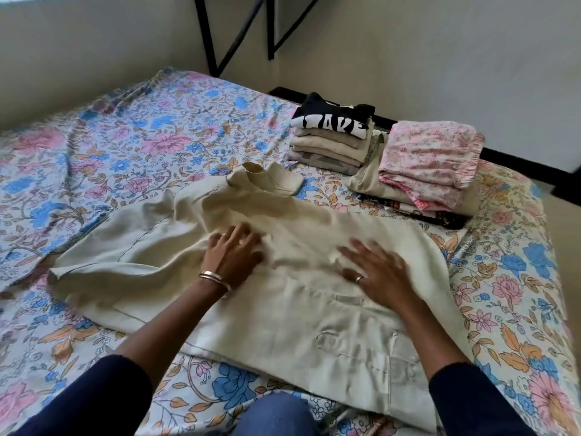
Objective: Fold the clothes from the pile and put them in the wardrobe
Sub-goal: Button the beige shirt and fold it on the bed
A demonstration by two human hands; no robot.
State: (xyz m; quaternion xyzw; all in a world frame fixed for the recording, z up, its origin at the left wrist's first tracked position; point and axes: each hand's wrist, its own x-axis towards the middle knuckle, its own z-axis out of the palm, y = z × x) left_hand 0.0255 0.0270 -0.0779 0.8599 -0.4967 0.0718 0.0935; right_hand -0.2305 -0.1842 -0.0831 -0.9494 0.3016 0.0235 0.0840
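A beige shirt [292, 313] lies spread on the floral bedsheet [132, 143], collar toward the far side, one sleeve stretched out to the left. My left hand [231, 254] rests flat on the shirt's middle, fingers apart, with bangles on the wrist. My right hand [375, 267] lies flat on the shirt to the right, fingers spread, a ring on one finger. Neither hand grips the cloth. At the back right stand two folded stacks: one topped by a black printed T-shirt [333, 121], the other by a pink floral garment [430, 155].
The bed fills most of the view, with walls behind and on the left. A black metal frame [239, 36] stands against the far wall. The bed's right edge drops to the floor [562, 228]. My knee in blue jeans [273, 413] is at the near edge.
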